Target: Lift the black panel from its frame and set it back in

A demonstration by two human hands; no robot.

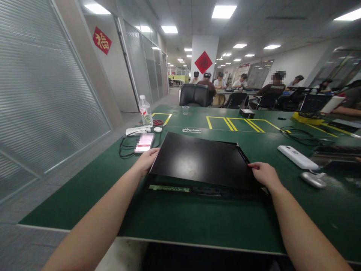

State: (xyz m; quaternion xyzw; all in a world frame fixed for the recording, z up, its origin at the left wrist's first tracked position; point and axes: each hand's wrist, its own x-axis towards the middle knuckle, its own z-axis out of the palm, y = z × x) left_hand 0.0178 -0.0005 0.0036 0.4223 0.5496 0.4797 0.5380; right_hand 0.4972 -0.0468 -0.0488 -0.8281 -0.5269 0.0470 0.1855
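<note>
A glossy black screen panel (pixel 200 160) lies tilted over a thin black frame (pixel 243 153), partly covering it. My left hand (pixel 147 160) grips the panel's left edge, its fingers partly hidden underneath. At the right edge my right hand (pixel 263 174) is closed, with the thumb on top along the rim and the other fingers mostly out of sight below. Whether the right fingers also touch the frame, I cannot tell. Below the panel's near edge shows a green circuit board strip (pixel 169 188), set in the dark lower border.
On the green table (pixel 84 199) stand a water bottle (pixel 145 111) and a plastic cup (pixel 185 110). A lit phone (pixel 144 143), red-handled scissors (pixel 158 122) and cables lie left. A white device (pixel 298 157) and a silver mouse (pixel 313 180) lie right. Several people sit farther back.
</note>
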